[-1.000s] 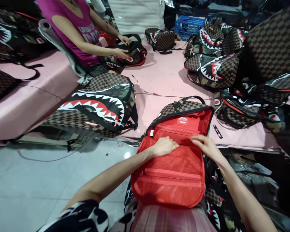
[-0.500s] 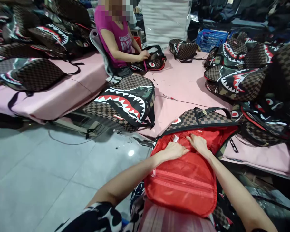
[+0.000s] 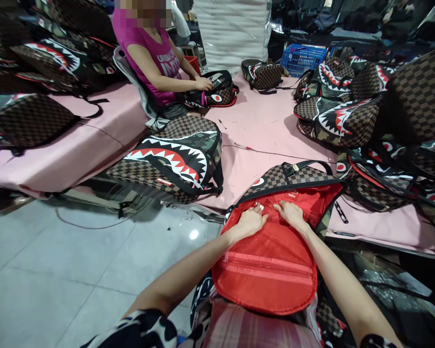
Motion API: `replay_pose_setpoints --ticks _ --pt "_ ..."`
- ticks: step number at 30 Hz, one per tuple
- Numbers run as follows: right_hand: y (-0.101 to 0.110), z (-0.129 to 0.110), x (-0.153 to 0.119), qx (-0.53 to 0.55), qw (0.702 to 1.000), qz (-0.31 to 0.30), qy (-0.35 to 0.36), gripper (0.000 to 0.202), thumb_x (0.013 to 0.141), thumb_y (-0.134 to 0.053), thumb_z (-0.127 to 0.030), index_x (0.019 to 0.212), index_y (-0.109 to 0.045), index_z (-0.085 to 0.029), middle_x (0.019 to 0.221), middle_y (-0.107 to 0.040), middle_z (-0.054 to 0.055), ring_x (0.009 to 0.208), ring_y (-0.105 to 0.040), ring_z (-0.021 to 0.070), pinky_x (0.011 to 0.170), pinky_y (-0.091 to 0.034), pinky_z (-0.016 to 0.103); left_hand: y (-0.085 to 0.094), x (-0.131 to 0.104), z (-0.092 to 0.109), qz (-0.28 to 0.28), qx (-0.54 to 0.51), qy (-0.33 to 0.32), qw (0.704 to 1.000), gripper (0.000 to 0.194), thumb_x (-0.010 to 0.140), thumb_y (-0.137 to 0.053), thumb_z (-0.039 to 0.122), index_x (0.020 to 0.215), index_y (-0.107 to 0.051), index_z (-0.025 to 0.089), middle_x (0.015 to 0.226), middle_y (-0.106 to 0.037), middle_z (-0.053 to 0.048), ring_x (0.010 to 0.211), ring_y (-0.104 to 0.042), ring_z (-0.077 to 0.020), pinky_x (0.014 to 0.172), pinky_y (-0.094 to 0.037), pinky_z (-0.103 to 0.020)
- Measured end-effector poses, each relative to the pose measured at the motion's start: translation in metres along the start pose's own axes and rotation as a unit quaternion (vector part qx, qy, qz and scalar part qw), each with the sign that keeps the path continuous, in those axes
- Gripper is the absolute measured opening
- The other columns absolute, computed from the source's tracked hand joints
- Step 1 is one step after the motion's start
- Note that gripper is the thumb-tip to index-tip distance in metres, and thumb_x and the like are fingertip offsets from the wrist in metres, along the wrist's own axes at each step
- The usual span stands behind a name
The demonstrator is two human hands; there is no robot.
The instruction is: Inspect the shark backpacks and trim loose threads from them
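Note:
An opened checkered backpack lies at the table's near edge, its red lining spread down over my lap. Inside it, on the left, my left hand rests with fingers apart beside a small white label. My right hand is on the red lining to the right of it, fingertips against the fabric; whether they pinch it is too small to tell. The two hands do not touch. A black strap with a gold buckle lies across the backpack's top.
A shark-mouth backpack lies left of mine on the pink table. More bags are piled at right and far left. Across the table, a person in a magenta shirt handles another backpack. A blue crate stands behind.
The view has shifted slightly right. My left hand has moved up beside the white label and its fingers have spread. The other person's hands have moved a little on their backpack.

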State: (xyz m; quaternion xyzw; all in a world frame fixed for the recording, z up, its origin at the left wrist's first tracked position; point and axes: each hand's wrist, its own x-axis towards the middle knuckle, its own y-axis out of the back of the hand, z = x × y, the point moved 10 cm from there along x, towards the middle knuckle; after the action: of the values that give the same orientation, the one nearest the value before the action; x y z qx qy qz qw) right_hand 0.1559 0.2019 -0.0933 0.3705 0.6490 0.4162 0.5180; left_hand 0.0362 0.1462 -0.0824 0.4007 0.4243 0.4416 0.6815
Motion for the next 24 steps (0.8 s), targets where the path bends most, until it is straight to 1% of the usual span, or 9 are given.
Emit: replay_pose_setpoints --ticks 2,7,10,12,14,16,19,22,24 --pt "0.001 -0.001 0.001 0.005 1.0 0.006 -0.002 0.048 0.09 -0.029 -0.055 0.105 -0.06 -0.022 0.098 -0.068 0.012 0.095 -0.063 0.0254 0.073 -0.044 0.032 -0.003 0.001 0.002 -0.006 0.008 -0.007 1.0 0.048 0.093 -0.031 0.037 0.128 -0.044 0.007 0.136 -0.044 -0.018 0.12 -0.048 -0.028 0.096 -0.041 -0.038" --pt "0.002 0.001 -0.001 0.011 1.0 0.025 -0.011 0.051 0.089 -0.03 -0.057 0.104 -0.061 -0.019 0.096 -0.067 0.015 0.092 -0.063 0.0246 0.075 -0.043 0.032 -0.014 0.006 0.003 -0.022 0.032 -0.013 0.999 0.052 0.093 -0.03 0.037 0.131 -0.04 0.002 0.139 -0.039 -0.02 0.13 -0.035 -0.028 0.102 -0.034 -0.038" --pt "0.009 -0.001 -0.004 0.01 0.999 0.053 -0.009 0.05 0.09 -0.03 -0.054 0.111 -0.058 -0.018 0.097 -0.066 0.015 0.093 -0.061 0.0252 0.075 -0.042 0.032 -0.019 0.011 0.003 -0.033 0.043 -0.013 0.998 0.055 0.093 -0.028 0.039 0.131 -0.04 0.001 0.14 -0.037 -0.02 0.13 -0.034 -0.0288 0.103 -0.033 -0.038" --pt "0.022 -0.016 -0.004 -0.005 0.994 0.098 0.039 0.045 0.092 -0.031 -0.047 0.116 -0.055 -0.018 0.104 -0.064 0.015 0.1 -0.056 0.0257 0.079 -0.04 0.033 -0.021 0.013 0.004 -0.037 0.049 -0.013 0.998 0.056 0.093 -0.027 0.04 0.129 -0.042 0.001 0.14 -0.037 -0.021 0.128 -0.036 -0.0295 0.102 -0.034 -0.039" --pt "0.032 -0.04 0.0 -0.024 0.985 0.125 0.115 0.039 0.094 -0.03 -0.037 0.117 -0.056 -0.02 0.111 -0.061 0.015 0.107 -0.05 0.0259 0.084 -0.038 0.035 -0.021 0.015 0.007 -0.038 0.056 -0.018 0.998 0.055 0.093 -0.026 0.04 0.126 -0.045 0.001 0.138 -0.04 -0.021 0.126 -0.039 -0.0293 0.102 -0.034 -0.039" --pt "0.031 -0.065 0.009 -0.031 0.977 0.104 0.181 0.035 0.093 -0.033 -0.029 0.115 -0.059 -0.023 0.11 -0.062 0.012 0.107 -0.05 0.0247 0.086 -0.036 0.034 -0.02 0.018 0.012 -0.04 0.061 -0.03 0.997 0.052 0.093 -0.026 0.038 0.121 -0.051 0.002 0.132 -0.047 -0.02 0.122 -0.043 -0.0281 0.102 -0.033 -0.038" --pt "0.02 -0.087 0.027 -0.027 0.972 0.043 0.229 0.029 0.088 -0.043 -0.026 0.104 -0.066 -0.021 0.098 -0.067 0.011 0.095 -0.057 0.0215 0.08 -0.038 0.028 -0.02 0.02 0.019 -0.045 0.062 -0.041 0.996 0.048 0.093 -0.026 0.036 0.115 -0.056 0.004 0.125 -0.054 -0.018 0.117 -0.048 -0.027 0.101 -0.034 -0.038" --pt "0.011 -0.087 0.037 -0.018 0.969 0.008 0.245 0.03 0.087 -0.043 -0.025 0.099 -0.069 -0.016 0.098 -0.069 0.013 0.092 -0.06 0.0207 0.076 -0.039 0.025 -0.021 0.023 0.018 -0.046 0.057 -0.025 0.997 0.053 0.093 -0.026 0.039 0.121 -0.05 0.001 0.129 -0.05 -0.021 0.119 -0.046 -0.0296 0.1 -0.037 -0.04" --pt "0.009 -0.078 0.038 -0.006 0.968 -0.001 0.251 0.032 0.088 -0.041 -0.024 0.103 -0.068 -0.018 0.106 -0.067 0.011 0.097 -0.059 0.0205 0.079 -0.039 0.024 -0.023 0.024 0.018 -0.047 0.051 -0.018 0.997 0.056 0.093 -0.026 0.041 0.125 -0.046 -0.001 0.132 -0.046 -0.022 0.122 -0.044 -0.0307 0.099 -0.037 -0.041"
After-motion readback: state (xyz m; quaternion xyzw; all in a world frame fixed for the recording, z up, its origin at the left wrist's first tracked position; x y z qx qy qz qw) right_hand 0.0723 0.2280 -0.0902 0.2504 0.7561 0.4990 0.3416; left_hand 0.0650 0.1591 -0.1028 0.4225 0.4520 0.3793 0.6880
